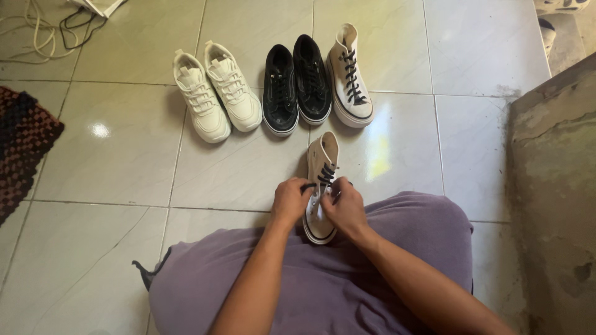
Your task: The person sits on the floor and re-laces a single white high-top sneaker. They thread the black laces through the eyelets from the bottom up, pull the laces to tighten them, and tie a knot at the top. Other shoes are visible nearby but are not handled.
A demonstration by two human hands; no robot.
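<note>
We see a glossy pale tiled floor point(99, 161), a dark woven mat point(22, 146) at left, a rough concrete block point(555, 186) at right.

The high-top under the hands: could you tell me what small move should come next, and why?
Probably draw the dark lace snug. Both hands, left and right, pinch it over the high-top, which stands on the floor apart from its laced mate in the row.

Both forearms reach forward and converge. The left hand point(289, 201) and right hand point(345, 208) sit close together, knuckles up, fingers point(308, 187) curled and pinching.
</note>
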